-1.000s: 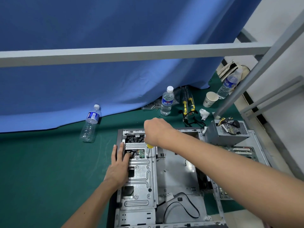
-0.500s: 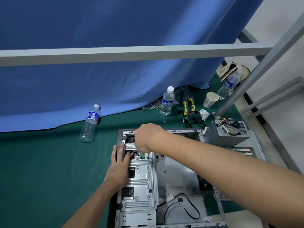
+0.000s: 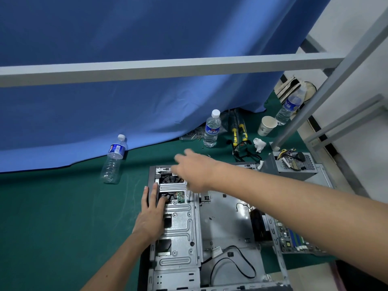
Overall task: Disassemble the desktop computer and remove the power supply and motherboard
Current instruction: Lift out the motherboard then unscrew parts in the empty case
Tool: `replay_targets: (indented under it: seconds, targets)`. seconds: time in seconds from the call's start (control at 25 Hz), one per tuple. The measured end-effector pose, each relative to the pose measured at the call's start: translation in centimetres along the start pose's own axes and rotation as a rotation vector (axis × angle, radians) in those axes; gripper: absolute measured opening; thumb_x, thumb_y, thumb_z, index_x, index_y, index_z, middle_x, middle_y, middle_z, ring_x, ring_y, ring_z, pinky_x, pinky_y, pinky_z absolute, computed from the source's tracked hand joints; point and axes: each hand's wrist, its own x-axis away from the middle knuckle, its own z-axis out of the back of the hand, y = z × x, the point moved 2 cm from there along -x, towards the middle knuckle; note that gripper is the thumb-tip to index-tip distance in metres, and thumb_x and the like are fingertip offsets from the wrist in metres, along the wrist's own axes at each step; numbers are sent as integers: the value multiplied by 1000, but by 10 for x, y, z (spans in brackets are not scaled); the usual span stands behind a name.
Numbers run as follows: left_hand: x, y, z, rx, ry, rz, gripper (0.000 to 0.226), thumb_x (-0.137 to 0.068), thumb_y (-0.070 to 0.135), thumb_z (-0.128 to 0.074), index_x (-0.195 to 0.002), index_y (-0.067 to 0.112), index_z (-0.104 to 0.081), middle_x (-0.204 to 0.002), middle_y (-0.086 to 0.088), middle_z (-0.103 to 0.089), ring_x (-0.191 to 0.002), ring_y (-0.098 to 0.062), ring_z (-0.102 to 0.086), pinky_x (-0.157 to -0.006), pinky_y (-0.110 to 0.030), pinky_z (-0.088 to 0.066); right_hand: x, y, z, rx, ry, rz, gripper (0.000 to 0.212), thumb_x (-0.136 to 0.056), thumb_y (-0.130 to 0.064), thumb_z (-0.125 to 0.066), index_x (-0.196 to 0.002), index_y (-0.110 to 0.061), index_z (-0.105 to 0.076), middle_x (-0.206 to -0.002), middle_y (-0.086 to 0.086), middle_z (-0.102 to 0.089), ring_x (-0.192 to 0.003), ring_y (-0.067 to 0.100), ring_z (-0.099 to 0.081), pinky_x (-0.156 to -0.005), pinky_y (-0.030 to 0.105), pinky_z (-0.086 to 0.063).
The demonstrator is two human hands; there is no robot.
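The open desktop case (image 3: 226, 223) lies flat on the green mat. My left hand (image 3: 151, 213) rests flat on the left edge of the metal drive cage (image 3: 180, 229), fingers straight. My right hand (image 3: 189, 171) hovers blurred over the cage's far end, with some fingers stretched toward the back left. A grey screwdriver shaft (image 3: 189, 196) sticks down from under its palm onto the cage; the handle is hidden. The power supply (image 3: 294, 166) sits at the case's far right corner with its wires on top. The motherboard (image 3: 294, 240) lies to the right, partly under my right forearm.
Three water bottles (image 3: 114, 160) (image 3: 212, 129) (image 3: 289, 108), a paper cup (image 3: 266, 126), yellow-handled tools (image 3: 239, 131) and a crumpled tissue (image 3: 259, 143) stand behind the case. A grey frame bar (image 3: 168, 68) crosses overhead before a blue curtain. A black cable (image 3: 237, 261) loops inside the case.
My right hand has shifted left and toward the back of the cage, and its fingers have spread out from a fist. My left hand has stayed in place.
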Motion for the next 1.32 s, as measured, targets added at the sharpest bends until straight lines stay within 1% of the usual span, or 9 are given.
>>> replay_targets:
  seconds: [0.12,0.28,0.44,0.56,0.64,0.92,1.04,1.12,1.32]
  targets:
    - [-1,1,-1,-6,9,-1,68,-86,-3,-49,-146,22,-27,-155,-1,39,-144,-33,31,-96,-38,-50,10,19,-11,-91,-100,-293,44,-104,-41,-35,-114,-8,-61,-114,15,-60,-95,32,-56,-75,39,-49]
    - [-1,3,1,-7,5,0,68,-86,-1,-51,-146,22,-28,-156,-2,37,-145,-33,30,-94,-38,-51,12,14,-11,51,107,-94,23,-92,-6,-45,-112,-11,-57,-105,10,-61,-81,28,-49,-62,35,-36]
    - [0,3,2,2,-3,6,67,-86,0,-49,-145,22,-28,-156,-1,37,-144,-32,30,-95,-41,-51,6,-5,-8,-347,115,122,30,-87,-9,-59,-116,-18,-54,-103,4,-45,-100,26,-43,-76,30,-35]
    - [0,3,2,1,-2,4,67,-86,-1,-49,-146,22,-28,-156,-1,37,-144,-32,31,-95,-41,-51,3,-4,-6,-249,133,-161,35,-98,-43,-49,-114,-13,-59,-108,12,-61,-102,31,-57,-72,35,-40]
    - [0,2,1,4,3,0,66,-87,-1,-49,-146,22,-28,-157,-1,35,-144,-32,30,-95,-40,-51,5,1,-4,-80,152,-277,39,-103,-41,-37,-106,-11,-63,-103,10,-67,-94,31,-63,-65,34,-40]
    - [-1,1,0,11,-2,6,68,-86,-1,-49,-146,22,-28,-156,-1,36,-143,-33,32,-98,-42,-49,11,4,2,-210,60,158,34,-85,-2,-52,-115,-18,-49,-101,1,-39,-96,24,-39,-63,33,-36]
    - [-2,2,1,16,1,-2,70,-84,-2,-49,-147,21,-27,-156,-1,36,-143,-33,32,-99,-42,-49,12,0,-4,-130,23,9,43,-90,-32,-64,-126,-16,-46,-118,8,-42,-100,27,-46,-74,37,-45]
    - [0,2,1,21,-3,2,70,-84,-2,-48,-147,21,-27,-156,-1,36,-143,-32,32,-98,-42,-50,10,-2,-9,-70,-5,-173,51,-98,-53,-44,-127,-10,-44,-120,14,-52,-101,34,-59,-67,36,-41]
    - [-1,1,-1,7,-2,4,70,-85,0,-52,-147,21,-27,-156,-1,37,-144,-33,32,-97,-42,-50,12,-4,-4,102,153,35,30,-94,-7,-42,-123,-13,-45,-98,8,-53,-82,28,-51,-55,35,-31]
